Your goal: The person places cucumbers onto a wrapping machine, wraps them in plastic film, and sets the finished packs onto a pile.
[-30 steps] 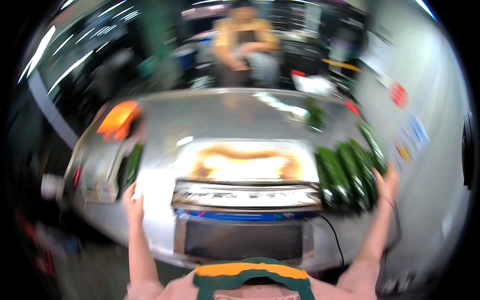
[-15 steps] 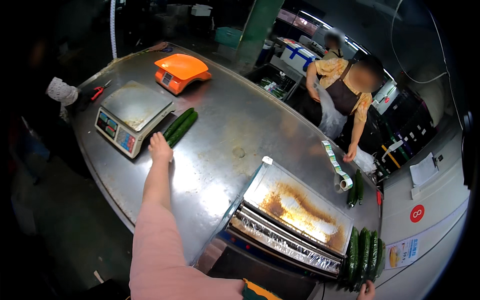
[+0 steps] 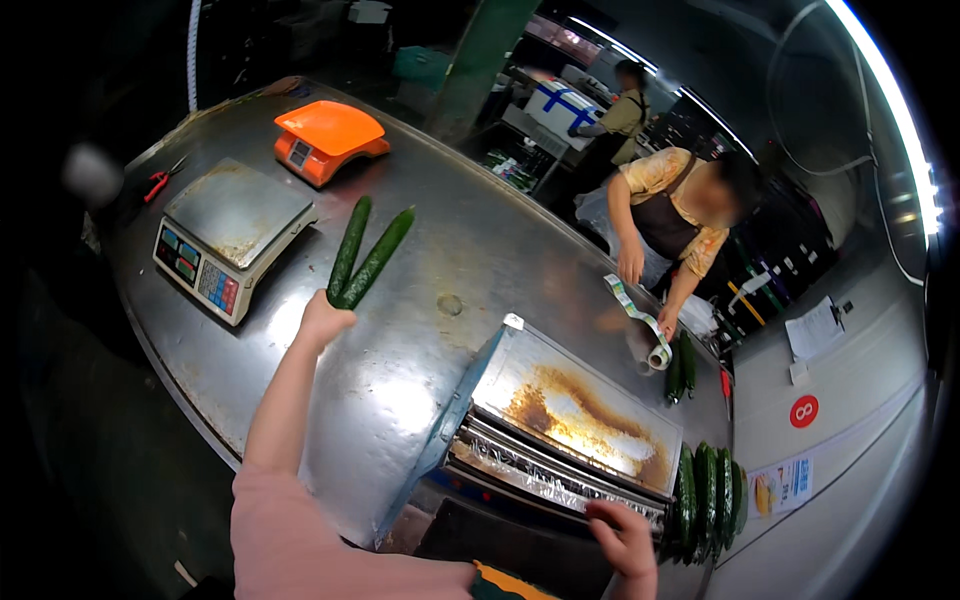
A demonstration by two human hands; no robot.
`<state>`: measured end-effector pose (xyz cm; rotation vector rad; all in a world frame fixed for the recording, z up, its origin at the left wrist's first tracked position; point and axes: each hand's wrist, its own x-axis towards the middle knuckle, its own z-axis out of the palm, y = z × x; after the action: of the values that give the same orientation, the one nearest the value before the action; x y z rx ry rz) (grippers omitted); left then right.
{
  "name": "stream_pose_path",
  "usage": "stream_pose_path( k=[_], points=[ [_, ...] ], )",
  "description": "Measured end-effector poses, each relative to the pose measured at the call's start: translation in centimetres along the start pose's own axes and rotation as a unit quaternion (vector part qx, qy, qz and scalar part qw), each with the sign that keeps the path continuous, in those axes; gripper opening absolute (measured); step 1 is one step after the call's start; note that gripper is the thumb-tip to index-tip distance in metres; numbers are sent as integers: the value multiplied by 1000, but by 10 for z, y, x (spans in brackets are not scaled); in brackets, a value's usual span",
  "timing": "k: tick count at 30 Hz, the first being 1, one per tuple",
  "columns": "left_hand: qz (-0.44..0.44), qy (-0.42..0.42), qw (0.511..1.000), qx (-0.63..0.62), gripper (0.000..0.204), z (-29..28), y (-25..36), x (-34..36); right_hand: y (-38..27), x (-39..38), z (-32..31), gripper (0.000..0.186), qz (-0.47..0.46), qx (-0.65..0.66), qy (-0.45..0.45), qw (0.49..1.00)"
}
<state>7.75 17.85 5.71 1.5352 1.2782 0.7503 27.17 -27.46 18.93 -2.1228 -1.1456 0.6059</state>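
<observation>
Two long green cucumbers [image 3: 365, 255] fan apart in a V from my left hand [image 3: 328, 318], whose fingers wrap round their near ends. They are over the metal table, right of the flat-topped scale [image 3: 235, 235]. My right hand [image 3: 625, 540] holds nothing that I can see; its fingers are partly bent and apart, over the front of the film wrapping machine [image 3: 580, 410]. Clear film [image 3: 540, 475] lies along the machine's roller, close to that hand. Just right of the machine several cucumbers [image 3: 710, 495] lie side by side, looking shiny as if wrapped.
An orange scale [image 3: 328, 140] and red-handled pliers [image 3: 158, 183] occupy the table's far left. Across the table [image 3: 400, 360], a co-worker [image 3: 665, 210] handles a strip of labels [image 3: 650, 335] beside more cucumbers [image 3: 680, 370]. A wall with a clipboard [image 3: 815, 325] bounds the right side.
My left hand has lifted the two cucumbers off the table beside the scale. My right hand has moved left from the cucumber pile to the machine's front. The co-worker now leans over the labels.
</observation>
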Motion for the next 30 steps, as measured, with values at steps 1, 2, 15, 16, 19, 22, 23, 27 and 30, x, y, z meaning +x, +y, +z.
stream_pose_path(
  k=[1,2,15,16,19,22,23,27,30],
  points=[
    [53,-3,998,-19,40,2,16,-22,-15,16,13,24,-51,17,-46,998],
    [101,-3,995,-11,49,7,24,-39,-18,31,28,27,-74,108,-89,987],
    [492,-180,852,4,73,101,103,-299,-14,53,62,38,-97,633,25,767],
    [500,-208,840,25,78,98,102,-305,-4,46,60,38,-90,641,21,762],
    [363,-253,887,-134,74,106,103,-300,9,23,52,47,-110,656,-33,746],
    [204,-490,810,-249,60,129,116,-298,27,10,56,52,-128,673,-81,724],
    [156,-531,785,-279,58,128,130,-306,26,6,60,52,-100,684,-59,720],
    [45,-511,813,-277,40,136,129,-307,47,2,54,51,-86,693,-216,683],
    [-4,-449,807,-383,38,147,118,-298,23,1,44,48,-50,631,-164,757]
  ],
)
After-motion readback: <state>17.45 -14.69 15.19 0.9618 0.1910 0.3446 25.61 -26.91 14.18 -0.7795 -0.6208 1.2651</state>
